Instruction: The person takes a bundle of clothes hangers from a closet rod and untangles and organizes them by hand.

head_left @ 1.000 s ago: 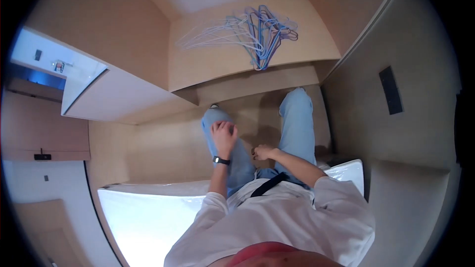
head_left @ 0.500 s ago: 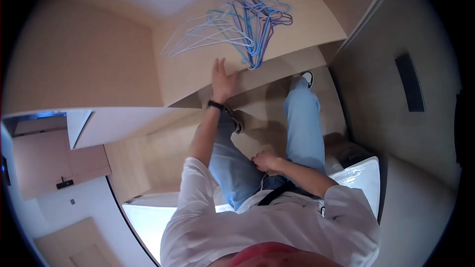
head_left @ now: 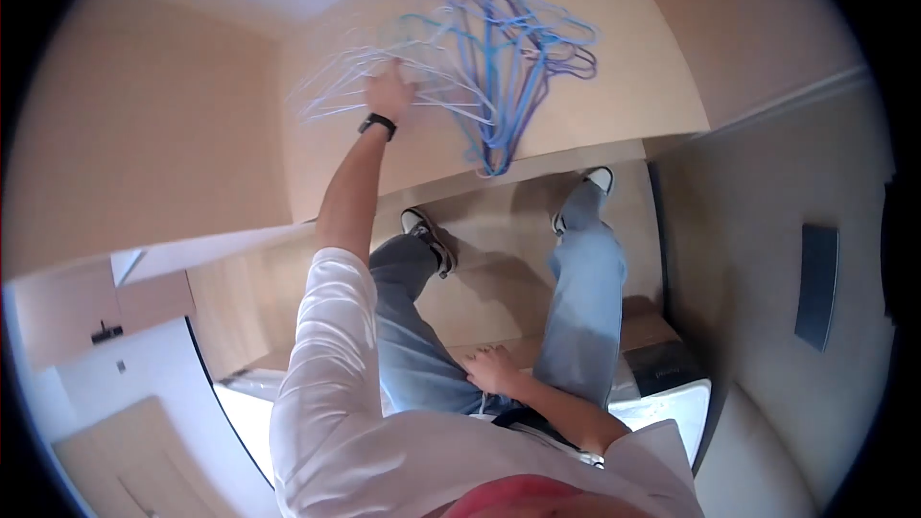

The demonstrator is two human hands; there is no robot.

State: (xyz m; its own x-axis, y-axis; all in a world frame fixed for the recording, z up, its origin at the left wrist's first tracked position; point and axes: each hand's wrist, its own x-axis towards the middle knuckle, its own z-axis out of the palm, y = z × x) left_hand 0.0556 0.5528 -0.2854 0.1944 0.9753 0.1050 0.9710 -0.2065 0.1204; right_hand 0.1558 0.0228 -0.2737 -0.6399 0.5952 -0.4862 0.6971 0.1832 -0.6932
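Several wire-like clothes hangers lie in a fanned pile on a wooden shelf (head_left: 633, 86). White hangers (head_left: 331, 86) spread to the left, and blue and purple hangers (head_left: 513, 67) bunch beside them. Over the white hangers reaches my left hand (head_left: 391, 93), wearing a dark wristband. Its fingers are blurred among the wires, so their grip cannot be made out. My right hand (head_left: 491, 369) rests on my lap near the thigh, its fingers loosely spread, with nothing seen in it.
Below the shelf is a wooden floor (head_left: 499, 269) where my feet stand apart. A grey panel with a dark handle plate (head_left: 817, 288) rises at the right. Behind my legs sit a dark package (head_left: 662, 369) and a white bin-like surface (head_left: 672, 412). A pinkish door (head_left: 72, 312) is at the far left.
My left hand has moved from the shelf's front edge forward onto the white hangers. My right hand stays at my lap. The view has shifted, and my feet show more fully.
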